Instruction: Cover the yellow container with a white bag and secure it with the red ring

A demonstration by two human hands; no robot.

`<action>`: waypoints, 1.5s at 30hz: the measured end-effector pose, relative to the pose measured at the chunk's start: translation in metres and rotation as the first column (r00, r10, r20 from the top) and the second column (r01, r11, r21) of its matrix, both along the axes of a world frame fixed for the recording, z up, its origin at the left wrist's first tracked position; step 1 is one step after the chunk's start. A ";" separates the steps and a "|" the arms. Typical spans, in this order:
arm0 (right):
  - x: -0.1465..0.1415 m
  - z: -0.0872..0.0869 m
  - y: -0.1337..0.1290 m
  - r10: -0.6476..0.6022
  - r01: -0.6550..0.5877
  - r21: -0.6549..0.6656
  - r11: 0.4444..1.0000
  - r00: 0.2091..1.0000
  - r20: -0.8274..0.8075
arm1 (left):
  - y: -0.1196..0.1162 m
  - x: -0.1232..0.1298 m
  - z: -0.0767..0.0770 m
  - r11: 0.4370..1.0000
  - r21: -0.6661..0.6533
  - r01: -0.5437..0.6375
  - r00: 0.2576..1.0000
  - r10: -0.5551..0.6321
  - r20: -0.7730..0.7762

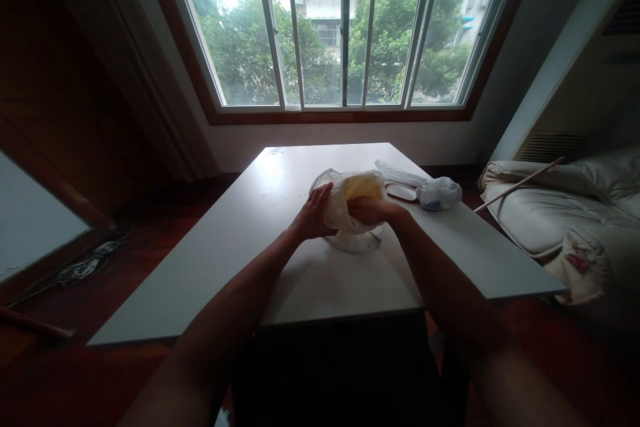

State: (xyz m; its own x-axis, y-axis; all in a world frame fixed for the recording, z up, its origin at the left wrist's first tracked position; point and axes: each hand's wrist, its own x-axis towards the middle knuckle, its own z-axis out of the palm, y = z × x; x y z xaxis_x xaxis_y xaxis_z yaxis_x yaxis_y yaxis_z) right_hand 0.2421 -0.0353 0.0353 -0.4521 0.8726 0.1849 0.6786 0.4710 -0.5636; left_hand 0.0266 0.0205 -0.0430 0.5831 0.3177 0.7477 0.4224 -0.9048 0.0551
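A whitish translucent plastic bag [334, 197] stands with its mouth tilted toward me, and something yellow [363, 187] shows inside it. My left hand [316, 212] clasps the bag's left side, fingers around the outside and thumb toward me. Into the mouth reaches my right hand [371, 210]; its fingertips are hidden, so I cannot see what they touch. Below the bag lies a clear round dish or lid [357, 242], partly covered by bag and hands.
The white table [225, 267] carries a knotted plastic bag [443, 194] and a brown-rimmed object [403, 194] at the right. A padded sofa [530, 207] with a thin stick [520, 184] stands beyond the right edge. Cables [87, 264] lie on the floor at left.
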 end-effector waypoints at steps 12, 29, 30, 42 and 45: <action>0.009 0.014 -0.007 0.123 -0.123 0.068 0.990 0.992 0.015 | -0.002 0.001 -0.001 1.000 -0.015 0.005 1.000 -0.005 -0.020; -0.003 -0.007 0.000 0.084 -0.094 0.030 0.995 0.970 0.229 | -0.001 0.002 -0.002 0.999 -0.038 0.018 1.000 -0.018 -0.004; -0.004 -0.007 0.000 0.084 -0.093 0.035 0.995 0.976 0.202 | -0.002 0.002 -0.002 0.999 -0.034 0.019 1.000 -0.019 -0.002; 0.017 0.012 -0.008 -0.110 0.211 0.320 0.923 0.945 -0.308 | 0.003 -0.003 -0.006 0.993 -0.116 0.006 0.997 0.002 0.071; 0.034 0.006 0.003 -0.289 0.511 0.426 0.746 0.826 -0.485 | 0.008 -0.007 -0.011 0.971 -0.238 0.006 0.985 0.035 0.168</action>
